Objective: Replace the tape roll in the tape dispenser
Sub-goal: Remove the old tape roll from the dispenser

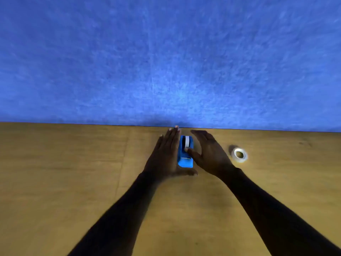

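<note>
A blue tape dispenser stands on the wooden table near the back wall, with a white tape roll seated in it. My left hand is flat and open along the dispenser's left side. On the other side, my right hand is open, its thumb tip resting on the dispenser's top by the roll. A second clear tape roll lies flat on the table to the right of my right hand.
A blue felt-like wall rises straight behind the table's far edge, close behind the dispenser. Bare wooden table surface spreads to the left, right and front of my hands.
</note>
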Tool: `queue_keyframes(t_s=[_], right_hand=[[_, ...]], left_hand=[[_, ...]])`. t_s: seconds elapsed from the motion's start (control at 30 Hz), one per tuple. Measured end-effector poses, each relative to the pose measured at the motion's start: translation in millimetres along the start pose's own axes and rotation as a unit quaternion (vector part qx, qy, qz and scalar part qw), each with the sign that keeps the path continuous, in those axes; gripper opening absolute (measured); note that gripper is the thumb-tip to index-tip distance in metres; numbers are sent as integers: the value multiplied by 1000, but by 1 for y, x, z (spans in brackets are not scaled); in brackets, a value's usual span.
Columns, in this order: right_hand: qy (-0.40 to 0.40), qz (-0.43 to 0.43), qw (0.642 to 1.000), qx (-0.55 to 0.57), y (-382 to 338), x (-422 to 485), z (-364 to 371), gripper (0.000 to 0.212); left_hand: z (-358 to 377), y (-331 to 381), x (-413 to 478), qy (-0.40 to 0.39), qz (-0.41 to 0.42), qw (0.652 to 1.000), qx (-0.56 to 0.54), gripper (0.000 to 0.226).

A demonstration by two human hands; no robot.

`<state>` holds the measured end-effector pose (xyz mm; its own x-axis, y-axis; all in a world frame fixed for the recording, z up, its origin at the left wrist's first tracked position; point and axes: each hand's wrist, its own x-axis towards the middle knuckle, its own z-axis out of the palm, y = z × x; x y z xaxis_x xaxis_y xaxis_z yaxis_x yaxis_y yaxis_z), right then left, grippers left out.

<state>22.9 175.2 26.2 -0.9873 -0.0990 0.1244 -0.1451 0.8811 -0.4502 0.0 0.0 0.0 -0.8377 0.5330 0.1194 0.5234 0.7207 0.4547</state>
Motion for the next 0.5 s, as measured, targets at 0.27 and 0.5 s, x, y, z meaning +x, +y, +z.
queue_keyframes(t_s=[0.27, 0.5], right_hand=[[2, -43, 999, 17, 14, 17, 14, 49], [-28, -59, 996, 60, 20, 28, 2, 44]], left_hand=[[19, -10, 9, 0, -15, 999, -32, 133], [16, -11, 10, 22, -20, 999, -41, 123]])
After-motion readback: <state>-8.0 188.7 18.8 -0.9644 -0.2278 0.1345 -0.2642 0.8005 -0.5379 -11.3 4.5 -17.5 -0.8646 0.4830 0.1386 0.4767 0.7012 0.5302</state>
